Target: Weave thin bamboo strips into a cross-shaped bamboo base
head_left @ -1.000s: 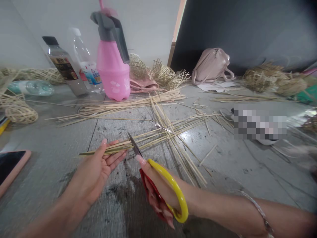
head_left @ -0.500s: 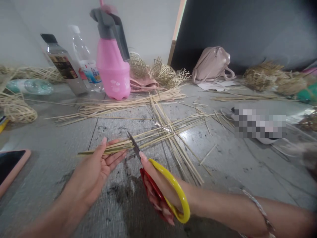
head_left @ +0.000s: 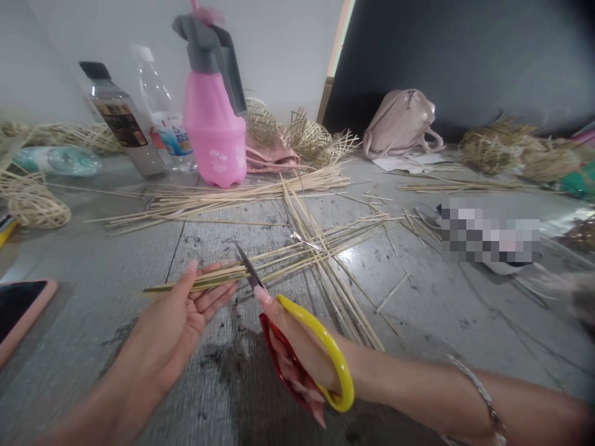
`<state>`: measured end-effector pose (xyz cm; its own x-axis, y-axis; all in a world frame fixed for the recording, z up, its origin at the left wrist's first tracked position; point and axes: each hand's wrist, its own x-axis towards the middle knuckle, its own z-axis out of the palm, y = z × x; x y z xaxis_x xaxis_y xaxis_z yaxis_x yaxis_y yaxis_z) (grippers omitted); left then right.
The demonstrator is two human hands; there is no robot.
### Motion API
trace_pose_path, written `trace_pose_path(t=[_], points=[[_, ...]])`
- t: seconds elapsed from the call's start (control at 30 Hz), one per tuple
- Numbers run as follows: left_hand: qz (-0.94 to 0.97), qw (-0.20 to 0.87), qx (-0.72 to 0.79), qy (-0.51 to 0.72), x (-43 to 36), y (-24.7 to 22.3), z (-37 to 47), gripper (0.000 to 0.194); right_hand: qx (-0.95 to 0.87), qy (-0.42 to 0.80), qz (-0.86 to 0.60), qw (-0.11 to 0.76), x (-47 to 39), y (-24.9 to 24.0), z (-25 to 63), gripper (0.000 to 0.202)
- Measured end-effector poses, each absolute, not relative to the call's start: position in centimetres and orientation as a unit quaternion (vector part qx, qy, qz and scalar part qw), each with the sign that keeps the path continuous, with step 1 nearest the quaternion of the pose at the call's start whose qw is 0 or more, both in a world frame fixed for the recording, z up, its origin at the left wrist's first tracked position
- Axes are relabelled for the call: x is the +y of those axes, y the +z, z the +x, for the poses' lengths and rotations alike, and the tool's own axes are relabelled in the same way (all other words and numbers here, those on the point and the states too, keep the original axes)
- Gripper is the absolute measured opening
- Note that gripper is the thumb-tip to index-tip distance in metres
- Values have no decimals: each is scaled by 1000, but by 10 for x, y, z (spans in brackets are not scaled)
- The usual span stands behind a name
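My left hand (head_left: 186, 310) is closed round one end of several thin bamboo strips (head_left: 274, 257), thumb on top and fingers beneath. These strips cross another bundle of bamboo strips (head_left: 353, 306) on the table, making a cross-shaped weave. A small silvery clip or pin (head_left: 307, 241) lies at the crossing. My right hand (head_left: 297, 353) grips a pair of scissors (head_left: 341, 371) with one yellow and one red handle loop. The dark blades reach across the strips just right of my left fingers. Whether the blades are parted there is hard to make out.
A pink spray bottle (head_left: 214, 136) stands at the back beside two plastic bottles. Loose bamboo strips (head_left: 223, 199) lie before it. A phone (head_left: 23, 316) rests at the left edge, woven pieces (head_left: 35, 201) behind it. A pinkish bag (head_left: 400, 124) sits at the back right.
The scissors and my right hand have shifted slightly left and up along the strips. My left hand has stayed nearly still, holding the strips.
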<state>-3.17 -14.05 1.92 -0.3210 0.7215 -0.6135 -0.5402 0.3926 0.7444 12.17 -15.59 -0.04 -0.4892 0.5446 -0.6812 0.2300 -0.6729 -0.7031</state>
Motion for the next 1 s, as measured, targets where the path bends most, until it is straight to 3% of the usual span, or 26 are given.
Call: trace_pose_path(t=[0.4, 0.73, 1.0], points=[[80, 597, 601, 524, -144, 20, -34, 30, -277, 808, -519, 16, -147, 28, 117, 73], [89, 616, 577, 530, -145, 23, -32, 25, -238, 811, -534, 25, -147, 28, 117, 66], [71, 607, 585, 534, -146, 26, -31, 30, -330, 731, -595, 54, -151, 23, 114, 58]])
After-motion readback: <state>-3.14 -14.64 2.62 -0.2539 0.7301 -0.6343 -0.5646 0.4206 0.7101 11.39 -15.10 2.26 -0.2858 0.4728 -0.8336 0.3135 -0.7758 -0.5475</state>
